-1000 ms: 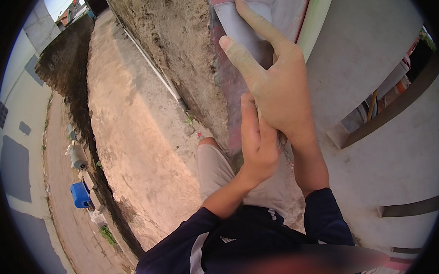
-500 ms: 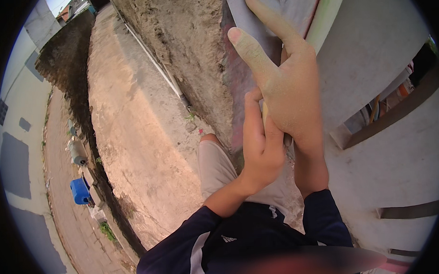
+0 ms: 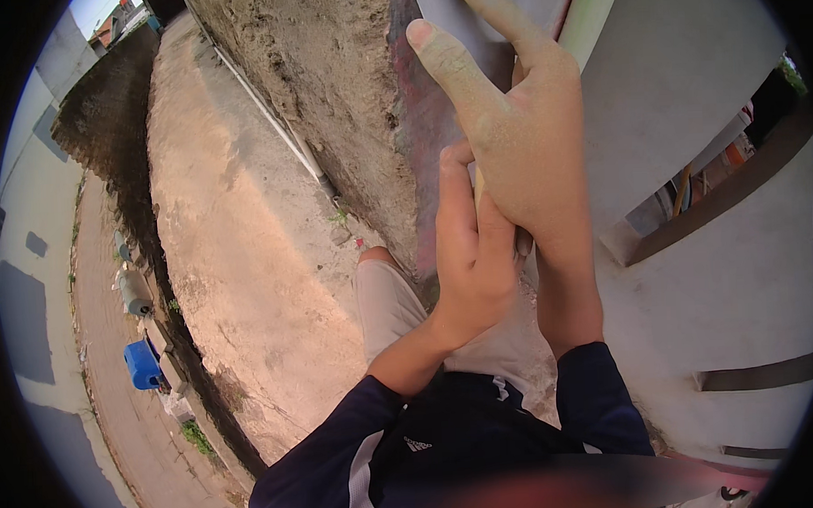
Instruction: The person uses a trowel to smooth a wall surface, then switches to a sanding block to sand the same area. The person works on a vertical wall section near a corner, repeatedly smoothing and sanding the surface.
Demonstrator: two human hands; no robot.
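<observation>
I count two hands, one left hand [image 3: 478, 260] and one right hand [image 3: 537, 151], and two dark sleeves [image 3: 333, 445]. I see one bare knee [image 3: 377, 254] and one pair of pale shorts [image 3: 386, 308]. There is one blue container [image 3: 143, 364], one greyish cylinder [image 3: 135, 292], one white pipe [image 3: 272, 111], one pale green strip [image 3: 586, 19] and one tiny red scrap [image 3: 360, 244]. I make out at least three openings [image 3: 760, 376] in one white wall [image 3: 695, 316].
</observation>
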